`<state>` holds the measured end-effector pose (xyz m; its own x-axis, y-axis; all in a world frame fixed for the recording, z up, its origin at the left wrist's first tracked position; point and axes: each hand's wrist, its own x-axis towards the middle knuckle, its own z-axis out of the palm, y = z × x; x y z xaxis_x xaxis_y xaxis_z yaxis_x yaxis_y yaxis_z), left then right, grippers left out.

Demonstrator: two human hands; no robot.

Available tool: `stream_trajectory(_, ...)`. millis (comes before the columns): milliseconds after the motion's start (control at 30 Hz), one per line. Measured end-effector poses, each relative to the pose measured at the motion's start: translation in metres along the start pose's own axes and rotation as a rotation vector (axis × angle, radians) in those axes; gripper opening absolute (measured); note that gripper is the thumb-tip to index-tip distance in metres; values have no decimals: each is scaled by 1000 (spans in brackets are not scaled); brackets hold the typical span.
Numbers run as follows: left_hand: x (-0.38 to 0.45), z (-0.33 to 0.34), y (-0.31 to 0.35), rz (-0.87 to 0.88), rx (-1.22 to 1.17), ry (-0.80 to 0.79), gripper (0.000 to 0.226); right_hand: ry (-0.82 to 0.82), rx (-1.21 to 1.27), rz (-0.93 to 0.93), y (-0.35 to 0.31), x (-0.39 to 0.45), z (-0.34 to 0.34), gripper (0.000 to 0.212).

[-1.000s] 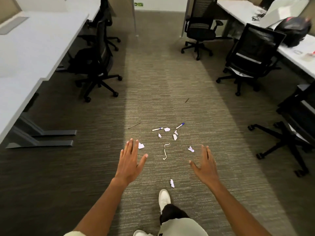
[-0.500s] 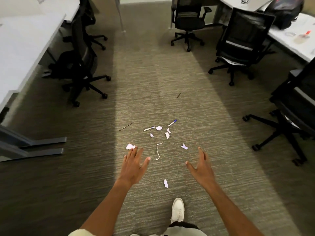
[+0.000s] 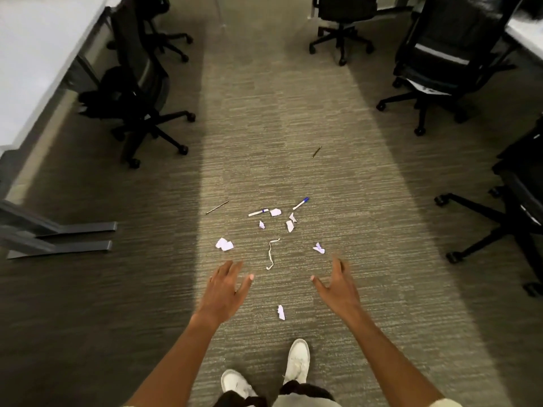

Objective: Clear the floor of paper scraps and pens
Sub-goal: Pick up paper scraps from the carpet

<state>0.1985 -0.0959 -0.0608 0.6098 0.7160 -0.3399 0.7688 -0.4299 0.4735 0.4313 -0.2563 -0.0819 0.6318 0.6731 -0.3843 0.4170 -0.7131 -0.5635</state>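
Note:
Several white paper scraps lie on the carpet ahead: a crumpled scrap (image 3: 224,244) at the left, a thin paper strip (image 3: 270,254) in the middle, a small scrap (image 3: 318,248) at the right and another scrap (image 3: 281,312) between my hands. Two white pens with blue caps lie beyond them, one pen (image 3: 258,212) flat and a second pen (image 3: 301,203) angled. A thin dark stick (image 3: 217,207) and a dark bit (image 3: 317,151) lie farther out. My left hand (image 3: 224,289) and my right hand (image 3: 338,284) hover above the floor, fingers spread, holding nothing.
Black wheeled office chairs stand at the left (image 3: 138,92), far middle (image 3: 342,22) and right (image 3: 440,66), with another chair base (image 3: 499,224) at the right edge. A white desk (image 3: 32,63) with grey metal feet (image 3: 58,236) runs along the left. My white shoes (image 3: 298,361) are below.
The view has moved forward and tilted down, so the scraps and pens sit closer. Both hands stay spread and empty, slightly lower towards the floor. My feet have stepped forward.

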Motion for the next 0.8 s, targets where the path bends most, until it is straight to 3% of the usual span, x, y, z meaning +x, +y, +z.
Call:
stream_trajectory(267, 18, -2, -23, -74, -42, -45, 85, -96, -65, 11, -25, 30, 21, 83)
stream_trajectory(700, 122, -28, -77, -52, -67, -116, 67, -52, -157, 87, -70, 95, 56, 85)
stream_trajectory(800, 137, -22, -77, -48, -10, -154, 53, -53, -149, 123, -67, 106, 72, 86)
